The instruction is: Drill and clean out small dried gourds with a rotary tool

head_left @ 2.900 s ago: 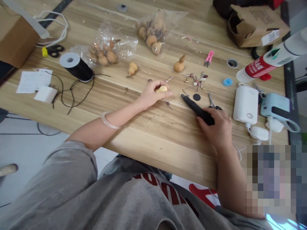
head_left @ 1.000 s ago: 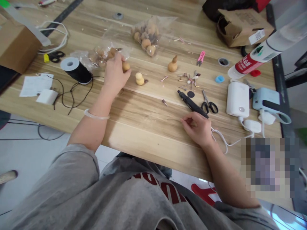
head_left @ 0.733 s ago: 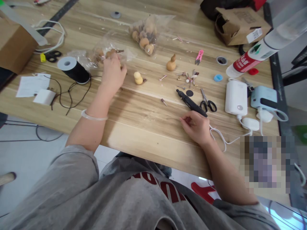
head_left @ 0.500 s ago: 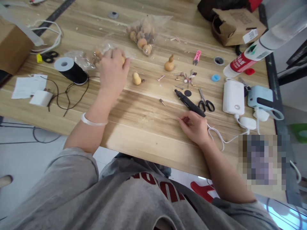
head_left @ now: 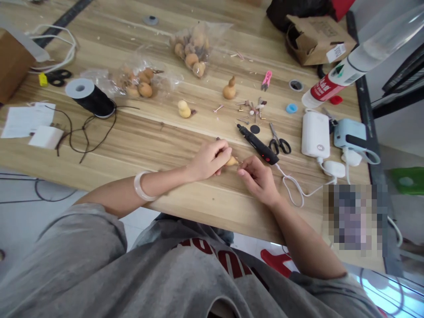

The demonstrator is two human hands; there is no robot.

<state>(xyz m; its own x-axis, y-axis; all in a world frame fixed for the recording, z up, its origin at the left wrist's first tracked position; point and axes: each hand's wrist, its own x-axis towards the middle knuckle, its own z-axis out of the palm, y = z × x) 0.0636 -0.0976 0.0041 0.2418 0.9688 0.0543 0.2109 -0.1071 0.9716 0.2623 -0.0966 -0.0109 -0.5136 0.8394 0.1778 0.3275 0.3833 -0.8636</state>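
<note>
My left hand (head_left: 212, 159) is closed around a small tan gourd (head_left: 231, 161), whose narrow end sticks out to the right. At that end my right hand (head_left: 256, 176) has thumb and fingers pinched together on something thin, too small to make out. Just beyond my right hand lies a black rotary tool (head_left: 257, 144) with a white cable. A pale yellow gourd (head_left: 184, 109) and an upright tan gourd (head_left: 229, 89) stand farther back. Small grinding bits (head_left: 254, 108) are scattered near the tool.
Two clear bags of gourds, a nearer one (head_left: 145, 88) and a farther one (head_left: 198, 44), lie at the back. A black cord spool (head_left: 91, 98) stands left. Scissors (head_left: 280, 143), a white power bank (head_left: 316, 134) and a large bottle (head_left: 326, 88) are on the right.
My left hand has come back from the nearer bag to the table's front, bringing a gourd against my right hand's fingertips. My right hand stays near the tool, still pinched.
</note>
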